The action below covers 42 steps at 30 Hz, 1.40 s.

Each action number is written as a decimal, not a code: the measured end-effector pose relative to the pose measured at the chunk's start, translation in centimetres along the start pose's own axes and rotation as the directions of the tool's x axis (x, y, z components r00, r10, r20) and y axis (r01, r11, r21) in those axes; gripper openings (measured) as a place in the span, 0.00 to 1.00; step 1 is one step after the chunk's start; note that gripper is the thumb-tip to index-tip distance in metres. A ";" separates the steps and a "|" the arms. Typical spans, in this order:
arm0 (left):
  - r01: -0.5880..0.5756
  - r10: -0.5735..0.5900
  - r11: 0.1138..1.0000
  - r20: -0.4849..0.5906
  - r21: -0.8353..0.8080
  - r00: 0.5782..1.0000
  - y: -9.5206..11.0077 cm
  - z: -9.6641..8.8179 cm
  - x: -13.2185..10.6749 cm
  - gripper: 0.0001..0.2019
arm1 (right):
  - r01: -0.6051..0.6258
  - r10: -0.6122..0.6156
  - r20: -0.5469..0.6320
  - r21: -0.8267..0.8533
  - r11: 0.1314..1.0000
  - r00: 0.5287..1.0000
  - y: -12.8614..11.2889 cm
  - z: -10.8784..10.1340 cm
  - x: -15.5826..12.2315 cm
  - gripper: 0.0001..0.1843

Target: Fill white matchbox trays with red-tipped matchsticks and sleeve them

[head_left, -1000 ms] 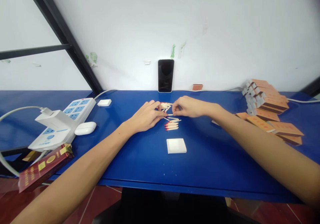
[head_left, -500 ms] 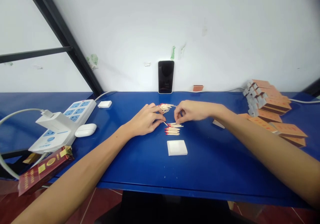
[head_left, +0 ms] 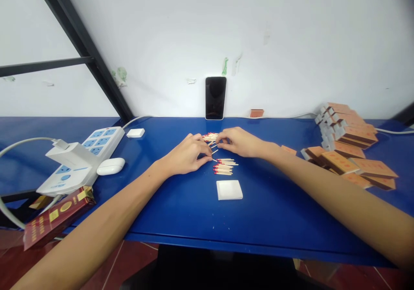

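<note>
My left hand point(head_left: 191, 154) rests on the blue table, thumb and forefinger pinched on a match point(head_left: 214, 160) whose end sticks out to the right. My right hand point(head_left: 239, 142) has its fingers closed at the right edge of a loose pile of matches point(head_left: 211, 137); what lies between the fingertips is too small to make out. Closer to me, a row of red-tipped matches point(head_left: 224, 169) lies side by side, heads to the left. Below that row is a flat white rectangular piece point(head_left: 229, 190).
Matchboxes point(head_left: 349, 128) are stacked at the right, with more matchboxes point(head_left: 339, 162) beside my right forearm. A phone point(head_left: 215, 98) leans on the wall. At the left are a power strip point(head_left: 103, 139), a white case point(head_left: 111, 166) and a red box point(head_left: 60, 216).
My right hand has moved from the row of matches away from me and left to the loose pile. The left hand has stayed nearly in place.
</note>
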<state>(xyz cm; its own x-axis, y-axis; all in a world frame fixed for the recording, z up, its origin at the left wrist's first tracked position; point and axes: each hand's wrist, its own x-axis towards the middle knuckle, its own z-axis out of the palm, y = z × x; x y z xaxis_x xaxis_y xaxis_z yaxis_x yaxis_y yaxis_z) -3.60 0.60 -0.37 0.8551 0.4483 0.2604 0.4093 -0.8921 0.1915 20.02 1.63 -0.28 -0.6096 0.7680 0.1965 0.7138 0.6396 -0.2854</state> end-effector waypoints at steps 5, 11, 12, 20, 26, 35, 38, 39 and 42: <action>0.078 -0.084 0.995 -0.084 -0.066 0.993 0.0 0.6 0.4 0.04 | -0.029 0.029 -0.011 0.023 0.999 1.000 0.3 0.3 0.0 0.11; 0.109 -0.108 0.994 -0.082 0.013 0.991 -0.4 0.1 0.3 0.05 | -0.036 0.036 -0.019 0.018 0.999 0.999 0.5 0.2 0.2 0.09; 0.117 -0.116 0.993 -0.079 0.014 0.990 -0.6 0.0 0.2 0.04 | -0.040 0.040 -0.021 0.020 0.999 0.999 0.5 0.2 0.2 0.09; 0.105 -0.111 0.989 -0.061 -0.105 0.992 -0.6 -0.6 -0.1 0.05 | -0.131 0.126 0.061 0.087 0.988 0.990 -0.4 -0.3 -0.1 0.06; 0.126 -0.141 0.978 -0.080 -0.168 0.987 0.2 -0.1 0.1 0.05 | -0.151 0.113 0.256 0.133 0.980 0.960 -1.0 -2.6 -0.4 0.07; 0.150 -0.165 0.977 -0.091 -0.149 0.982 0.3 0.1 0.1 0.05 | -0.210 0.142 0.408 0.128 0.969 0.902 -1.8 -4.0 -0.9 0.07; 0.123 -0.136 0.979 -0.073 -0.160 0.988 0.3 -0.3 0.1 0.05 | -0.195 0.118 0.432 0.137 0.971 0.894 -1.5 -4.0 -0.8 0.08; 0.116 -0.128 0.980 -0.064 -0.164 0.990 0.3 -0.4 0.1 0.05 | -0.189 0.110 0.438 0.140 0.972 0.892 -1.4 -4.0 -0.9 0.08; 0.109 -0.120 0.979 -0.054 -0.170 0.991 0.3 -0.8 0.0 0.05 | -0.176 0.086 0.458 0.159 0.971 0.885 -1.3 -4.0 -1.0 0.07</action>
<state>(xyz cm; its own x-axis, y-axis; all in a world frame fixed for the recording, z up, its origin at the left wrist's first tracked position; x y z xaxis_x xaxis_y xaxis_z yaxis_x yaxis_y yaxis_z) -3.74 0.33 0.43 0.7816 0.5543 0.2860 0.4400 -0.8150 0.3771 21.10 0.20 3.66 -0.6363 0.7188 -0.2801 0.7460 0.4808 -0.4608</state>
